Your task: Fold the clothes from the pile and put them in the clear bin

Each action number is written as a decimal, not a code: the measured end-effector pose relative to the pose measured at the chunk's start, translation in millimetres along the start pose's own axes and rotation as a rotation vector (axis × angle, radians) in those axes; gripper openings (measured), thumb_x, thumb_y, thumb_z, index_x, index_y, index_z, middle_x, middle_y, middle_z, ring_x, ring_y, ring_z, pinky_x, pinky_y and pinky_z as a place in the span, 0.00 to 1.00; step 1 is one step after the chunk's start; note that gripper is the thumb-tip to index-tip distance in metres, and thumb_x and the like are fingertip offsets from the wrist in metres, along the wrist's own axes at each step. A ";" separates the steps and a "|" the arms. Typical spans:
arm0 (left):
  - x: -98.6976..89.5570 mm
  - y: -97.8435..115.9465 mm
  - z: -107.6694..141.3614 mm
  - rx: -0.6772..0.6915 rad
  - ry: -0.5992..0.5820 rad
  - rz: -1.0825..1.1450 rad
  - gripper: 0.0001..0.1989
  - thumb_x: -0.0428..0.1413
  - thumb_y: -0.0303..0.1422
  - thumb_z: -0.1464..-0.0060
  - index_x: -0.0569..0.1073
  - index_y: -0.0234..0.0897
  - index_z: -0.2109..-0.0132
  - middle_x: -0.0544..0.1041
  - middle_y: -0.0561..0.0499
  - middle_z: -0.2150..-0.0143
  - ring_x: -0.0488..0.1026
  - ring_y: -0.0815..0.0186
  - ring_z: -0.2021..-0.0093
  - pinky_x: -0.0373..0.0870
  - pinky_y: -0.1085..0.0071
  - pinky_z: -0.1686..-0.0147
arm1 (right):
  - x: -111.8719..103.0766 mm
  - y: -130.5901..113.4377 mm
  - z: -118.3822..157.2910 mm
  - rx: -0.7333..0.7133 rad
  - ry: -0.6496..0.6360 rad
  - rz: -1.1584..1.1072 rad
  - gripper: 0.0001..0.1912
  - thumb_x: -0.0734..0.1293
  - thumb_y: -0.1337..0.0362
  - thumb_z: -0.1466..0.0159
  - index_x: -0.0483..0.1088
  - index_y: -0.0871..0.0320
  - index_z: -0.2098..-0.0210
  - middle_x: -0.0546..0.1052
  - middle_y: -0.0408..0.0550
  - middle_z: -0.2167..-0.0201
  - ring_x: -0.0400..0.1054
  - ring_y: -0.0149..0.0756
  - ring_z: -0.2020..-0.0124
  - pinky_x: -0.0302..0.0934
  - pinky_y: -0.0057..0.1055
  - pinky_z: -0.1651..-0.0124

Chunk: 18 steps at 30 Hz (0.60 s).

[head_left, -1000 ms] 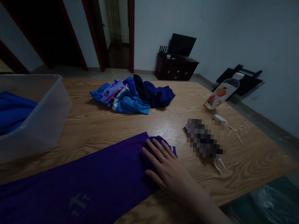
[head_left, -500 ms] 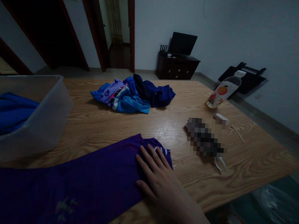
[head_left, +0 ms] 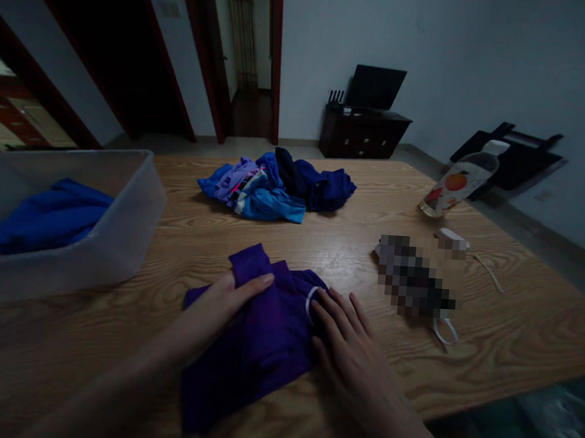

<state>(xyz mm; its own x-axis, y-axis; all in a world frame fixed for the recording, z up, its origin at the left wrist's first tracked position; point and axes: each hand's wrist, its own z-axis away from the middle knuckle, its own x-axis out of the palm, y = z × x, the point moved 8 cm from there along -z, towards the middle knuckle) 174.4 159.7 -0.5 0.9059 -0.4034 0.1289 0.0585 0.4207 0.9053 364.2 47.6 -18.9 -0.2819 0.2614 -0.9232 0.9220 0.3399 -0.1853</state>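
A purple garment (head_left: 274, 344), partly folded over itself, lies on the near part of the wooden table (head_left: 162, 363). My left hand (head_left: 240, 292) grips a folded layer of it, thumb on top and the other fingers hidden under the cloth. Flat on the garment's right end, beside a white curved marking, rests my right hand (head_left: 349, 340) with its fingers apart. Blue cloth (head_left: 55, 212) sits inside a translucent plastic bin (head_left: 147, 215) to the left. Beyond the garment is a heap of blue, lilac and navy clothes (head_left: 274, 191).
At the right stand a bottle (head_left: 458, 180) with a fruit label, a small white object (head_left: 452, 239) with a cord, and a blurred dark item (head_left: 411, 277) with a white loop. A monitor (head_left: 376, 87) stands on a dark cabinet (head_left: 363, 134) by the wall.
My left hand has come into view holding the garment. The garment's left part has been folded over to the right. My right hand stays on its right end. The view has shifted slightly left.
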 end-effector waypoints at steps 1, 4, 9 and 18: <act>11.9 -3.9 -12.3 0.024 -0.038 -0.022 0.26 0.68 0.53 0.41 0.79 0.36 0.48 0.85 0.44 0.52 0.84 0.53 0.50 0.81 0.61 0.47 | -7.8 -0.1 1.7 0.009 0.049 -0.052 0.27 0.61 0.67 0.22 0.61 0.57 0.25 0.69 0.56 0.25 0.60 0.50 0.23 0.55 0.63 0.21; 41.2 -17.6 -40.8 0.075 -0.147 -0.098 0.32 0.69 0.52 0.43 0.72 0.36 0.43 0.81 0.40 0.44 0.83 0.54 0.52 0.83 0.60 0.53 | -35.8 7.5 11.0 0.100 0.269 -0.214 0.27 0.60 0.72 0.24 0.61 0.55 0.27 0.75 0.54 0.32 0.68 0.44 0.29 0.62 0.54 0.25; 60.4 -30.3 -35.8 0.102 -0.344 -0.191 0.31 0.61 0.51 0.34 0.64 0.40 0.34 0.75 0.37 0.36 0.83 0.58 0.53 0.84 0.61 0.58 | -49.3 27.3 22.0 0.275 0.382 -0.261 0.21 0.62 0.66 0.23 0.66 0.52 0.32 0.77 0.55 0.39 0.72 0.48 0.36 0.71 0.48 0.36; -3.6 -48.9 43.0 0.569 -0.119 -1.284 0.29 0.53 0.48 0.25 0.60 0.54 0.22 0.64 0.51 0.21 0.63 0.53 0.22 0.67 0.48 0.25 | 5.4 18.0 6.6 0.141 -0.023 -0.068 0.25 0.63 0.58 0.21 0.66 0.50 0.26 0.62 0.55 0.22 0.56 0.56 0.21 0.63 0.61 0.25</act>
<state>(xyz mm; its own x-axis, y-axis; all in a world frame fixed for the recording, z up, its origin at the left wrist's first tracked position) 150.3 105.6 -27.8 0.3100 -0.3272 -0.8926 0.6041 -0.6572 0.4508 381.1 49.2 -29.4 -0.3403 0.2212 -0.9139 0.9296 0.2255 -0.2916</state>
